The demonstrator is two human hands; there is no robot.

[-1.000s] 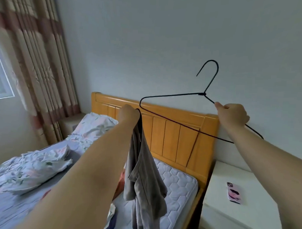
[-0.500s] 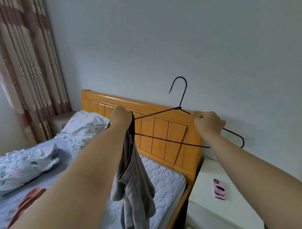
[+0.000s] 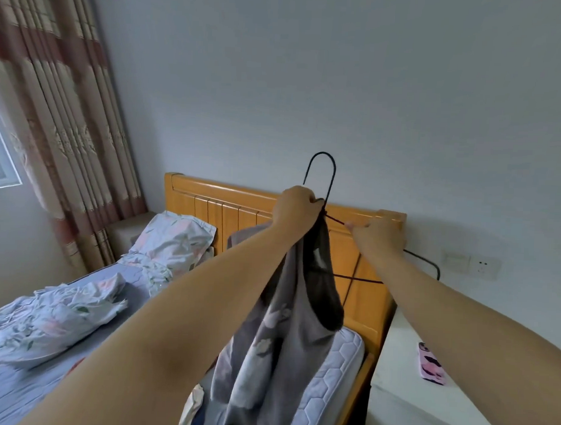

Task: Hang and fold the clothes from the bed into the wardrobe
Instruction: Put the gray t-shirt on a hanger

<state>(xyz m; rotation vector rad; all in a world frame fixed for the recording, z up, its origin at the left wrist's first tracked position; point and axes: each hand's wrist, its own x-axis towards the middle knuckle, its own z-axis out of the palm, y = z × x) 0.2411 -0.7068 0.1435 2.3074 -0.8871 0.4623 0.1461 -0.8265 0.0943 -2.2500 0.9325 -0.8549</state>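
Left hand fisted round top of grey floral garment, centre of frame, right at neck of black wire hanger; whether it grips wire too, cannot tell; right hand pinching hanger's right arm just beside; hanger's left arm hidden inside garment; garment hangs over bed, before wooden headboard, hem cut off at bottom edge; pink-cased phone lies on white table, lower right.

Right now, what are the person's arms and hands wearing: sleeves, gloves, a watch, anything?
No gloves on the left hand or the right hand. The left forearm and the right forearm are bare to the frame's edge: no sleeve, watch or bracelet is in view.
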